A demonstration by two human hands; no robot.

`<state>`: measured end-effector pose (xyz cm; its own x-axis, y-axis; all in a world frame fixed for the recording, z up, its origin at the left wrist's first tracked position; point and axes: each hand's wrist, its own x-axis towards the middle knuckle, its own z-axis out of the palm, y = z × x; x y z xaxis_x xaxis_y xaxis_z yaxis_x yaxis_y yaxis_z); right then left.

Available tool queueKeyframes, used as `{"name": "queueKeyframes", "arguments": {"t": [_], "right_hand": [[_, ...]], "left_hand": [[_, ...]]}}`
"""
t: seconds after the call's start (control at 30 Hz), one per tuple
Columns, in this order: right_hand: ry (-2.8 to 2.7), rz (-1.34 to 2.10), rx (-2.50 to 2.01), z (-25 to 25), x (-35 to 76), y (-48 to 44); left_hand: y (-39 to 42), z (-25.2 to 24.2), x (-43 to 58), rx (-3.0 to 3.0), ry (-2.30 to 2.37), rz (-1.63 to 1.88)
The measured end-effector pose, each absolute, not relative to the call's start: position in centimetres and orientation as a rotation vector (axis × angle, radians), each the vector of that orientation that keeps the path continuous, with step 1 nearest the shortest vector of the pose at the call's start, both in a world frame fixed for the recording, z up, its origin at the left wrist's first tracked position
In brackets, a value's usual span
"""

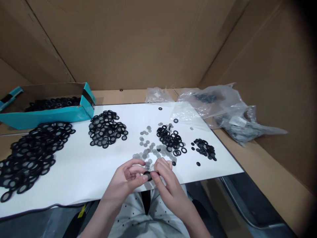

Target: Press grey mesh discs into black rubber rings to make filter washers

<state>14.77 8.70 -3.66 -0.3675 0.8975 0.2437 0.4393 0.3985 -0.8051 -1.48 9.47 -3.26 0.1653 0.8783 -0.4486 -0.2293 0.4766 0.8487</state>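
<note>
Near the front edge of the white board (81,165), my left hand (131,175) holds a black ring (148,174) between thumb and fingers. My right hand (165,181) is closed, its thumb and fingertip pinched at the ring's right side; whether a small piece sits in that pinch is hidden. Just beyond the hands lie scattered translucent grey discs (150,152) and a loose pile of black rings (170,138). To their right is a small pile of dark round pieces (205,148). Ring-shaped pieces with grey centres form a pile (106,129) left of the middle.
A larger pile of black rings (32,152) covers the board's left end. Behind it stands a teal box (49,115) holding more rings. Clear plastic bags (213,99) lie at the back right, one with grey contents (240,127). Cardboard walls (138,43) surround the table.
</note>
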Motion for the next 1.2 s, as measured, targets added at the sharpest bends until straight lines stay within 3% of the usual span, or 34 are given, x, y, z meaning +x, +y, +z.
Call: {"name": "queueKeyframes", "arguments": {"t": [0.4,0.57,0.73,0.83,0.97,1.2], "right_hand": [[-2.210,0.922,-1.129,-2.1,16.7,9.4],[-2.173,0.761,-1.159,-3.1,16.1,9.3],[-2.103,0.527,-1.423,-5.5,17.1,10.5],[-2.086,0.318,-1.547,-6.3,18.7,11.8],[-2.135,0.196,-1.581,-6.6,19.4,12.8],[-2.072,0.228,-1.550,-6.7,18.8,13.2]], "left_hand": [[10.1,-3.9,-1.3,0.660,1.079,0.809],[10.1,-3.1,-0.9,0.718,1.106,0.779],[13.4,-2.1,-4.0,1.323,1.611,0.868],[16.2,-1.6,-6.7,1.693,2.021,0.743],[18.9,-1.5,-7.3,2.018,2.208,0.698],[20.7,-2.8,1.0,2.441,1.616,0.499]]}}
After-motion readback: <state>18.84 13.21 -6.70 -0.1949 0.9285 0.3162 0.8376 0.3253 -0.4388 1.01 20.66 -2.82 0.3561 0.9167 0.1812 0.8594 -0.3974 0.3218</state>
